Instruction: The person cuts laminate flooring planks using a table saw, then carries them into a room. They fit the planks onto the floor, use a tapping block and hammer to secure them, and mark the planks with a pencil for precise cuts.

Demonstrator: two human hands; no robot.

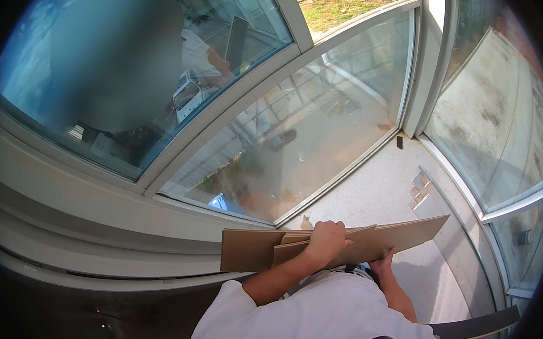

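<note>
Several long, thin brown planks (404,236) are stacked unevenly on edge in front of my body. One plank end (241,251) sticks out to the left, and the longest reaches out to the right. My left hand (328,242) is wrapped over the upper edge of the stack near its middle. A little to the right, my right hand (383,261) grips the lower edge, its thumb against the plank's face. Both hands hold the same stack, which tilts upward to the right.
A window frame (225,111) runs diagonally ahead, its left pane showing a reflection. A glass panel (498,115) stands at right. On the pale floor (351,180) are a small black piece (399,142) and cut scraps (419,186). A dark strip (479,326) lies at lower right.
</note>
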